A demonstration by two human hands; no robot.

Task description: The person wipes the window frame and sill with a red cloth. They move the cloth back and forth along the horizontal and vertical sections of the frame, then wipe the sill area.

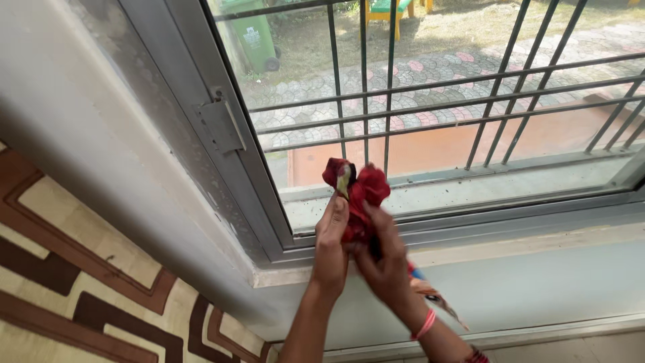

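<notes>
Up close, crumpled red cloth rag (356, 195), soft, bunched, yellowish patch near top, held before grey metal window frame (232, 168); left hand (331, 249) clasps rag's left side, fingers closed on fabric; right hand (384, 259) grips rag from below, fingers curled round it, pink band at wrist; patterned tail of cloth hangs under right wrist; dusty sill track (470, 191) behind; dark metal grille bars (497, 81) beyond glass; green plastic wheeled bin (252, 33) outside, pale label on front; brown-cream patterned wall tile (80, 282) at left.

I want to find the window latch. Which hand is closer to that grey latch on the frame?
Left. The left hand sits below and right of the latch; the right hand is farther right, both gripping the red cloth.
</notes>
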